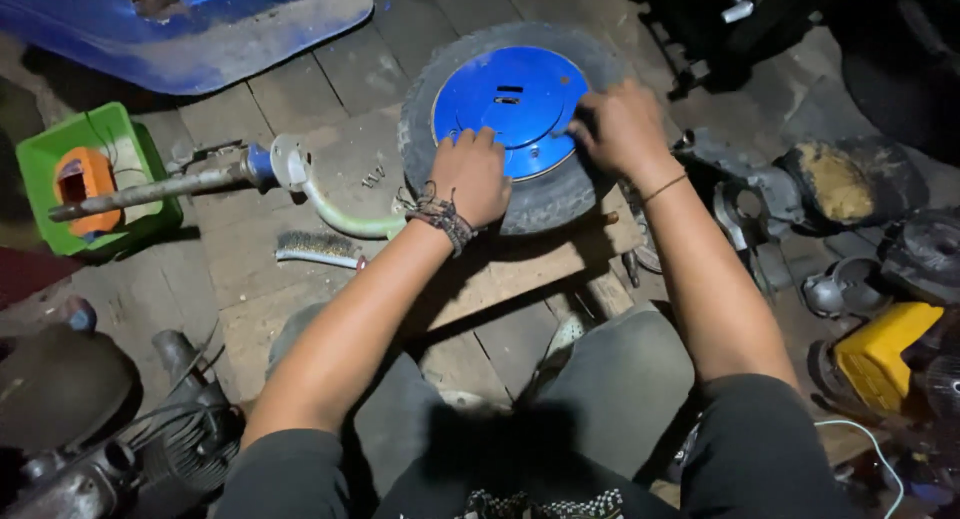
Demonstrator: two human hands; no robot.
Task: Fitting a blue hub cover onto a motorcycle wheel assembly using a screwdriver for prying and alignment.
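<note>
A small wheel lies flat on a wooden board (520, 269): a black tyre (545, 199) around a round blue disc (510, 94) with slots in its middle. My left hand (470, 177) rests on the near left edge of the tyre, fingertips touching the blue disc's rim. My right hand (618, 129) is pressed on the right side of the disc and tyre, fingers curled; whether it holds a small tool is hidden. A braided bracelet sits on my left wrist.
A metal shaft with a pale curved handle (300, 179) lies left of the wheel, a wire brush (318, 247) below it. A green crate (95, 174) stands far left, a blue body panel (200, 29) at the top. Engine parts (800, 194) and a yellow part (885, 349) crowd the right.
</note>
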